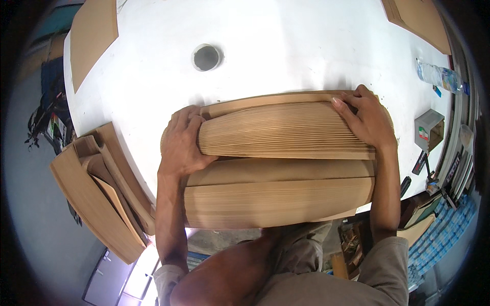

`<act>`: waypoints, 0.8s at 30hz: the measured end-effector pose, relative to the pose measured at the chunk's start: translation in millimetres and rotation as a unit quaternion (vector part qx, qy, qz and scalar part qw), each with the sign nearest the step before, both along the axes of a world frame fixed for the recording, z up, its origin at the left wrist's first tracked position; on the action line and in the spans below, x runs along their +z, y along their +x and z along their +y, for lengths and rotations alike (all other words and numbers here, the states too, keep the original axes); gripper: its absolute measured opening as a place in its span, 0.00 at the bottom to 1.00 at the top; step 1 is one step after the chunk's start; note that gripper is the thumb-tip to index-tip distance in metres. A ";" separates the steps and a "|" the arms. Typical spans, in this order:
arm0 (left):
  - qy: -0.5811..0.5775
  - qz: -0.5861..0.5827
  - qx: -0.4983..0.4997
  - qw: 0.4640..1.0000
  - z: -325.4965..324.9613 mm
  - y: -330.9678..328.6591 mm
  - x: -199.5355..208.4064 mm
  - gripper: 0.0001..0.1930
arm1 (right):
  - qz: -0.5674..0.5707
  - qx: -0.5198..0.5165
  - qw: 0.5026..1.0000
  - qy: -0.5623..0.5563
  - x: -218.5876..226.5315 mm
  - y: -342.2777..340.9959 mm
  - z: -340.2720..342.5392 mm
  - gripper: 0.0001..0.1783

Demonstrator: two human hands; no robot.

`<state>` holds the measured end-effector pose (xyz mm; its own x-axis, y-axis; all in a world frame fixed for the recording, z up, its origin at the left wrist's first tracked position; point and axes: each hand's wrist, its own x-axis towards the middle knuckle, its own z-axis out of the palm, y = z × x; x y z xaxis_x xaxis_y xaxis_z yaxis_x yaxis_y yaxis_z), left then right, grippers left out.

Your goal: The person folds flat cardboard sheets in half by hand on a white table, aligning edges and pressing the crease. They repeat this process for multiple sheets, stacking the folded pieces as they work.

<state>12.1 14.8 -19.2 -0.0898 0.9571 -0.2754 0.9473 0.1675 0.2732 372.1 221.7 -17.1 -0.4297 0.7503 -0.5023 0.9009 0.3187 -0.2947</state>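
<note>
A thick stack of brown paper or thin card sheets (286, 130) lies across the near side of the white table, its many edges fanned into fine ridges. My left hand (182, 137) is wrapped round the left end of this stack, thumb toward the near side. At the opposite end, my right hand (366, 117) grips the far right corner, with the thumb resting on top of the ridged edges. Closer to my body sits another brown stack (278, 201), its layered edges toward me; it touches the held one. Fingers under the sheets are partly hidden.
More folded brown sheets (97, 199) lean at the table's left edge. Flat brown sheets (94, 41) lie far left, others (418, 23) far right. A clear plastic bottle (439, 76) and a small grey box (430, 130) are at the right edge. A round grey hole (206, 57) shows in the white table (280, 51).
</note>
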 end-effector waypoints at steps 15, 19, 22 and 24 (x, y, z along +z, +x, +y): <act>-0.075 -0.019 0.052 0.996 -0.5 5.2 5.7 0.41 | -0.012 0.016 1.000 0.013 -2.7 0.4 -0.4 0.39; -0.068 -0.021 0.021 0.997 1.2 -1.7 3.5 0.43 | -0.074 0.019 0.996 -0.036 7.9 -9.1 6.9 0.38; 0.002 0.006 -0.034 0.999 -2.5 -5.5 -3.7 0.44 | -0.008 0.026 1.000 0.011 5.7 1.7 -1.2 0.39; -0.060 -0.011 0.013 0.998 -1.0 -2.0 1.1 0.44 | -0.007 0.049 0.999 0.013 3.3 2.2 0.0 0.39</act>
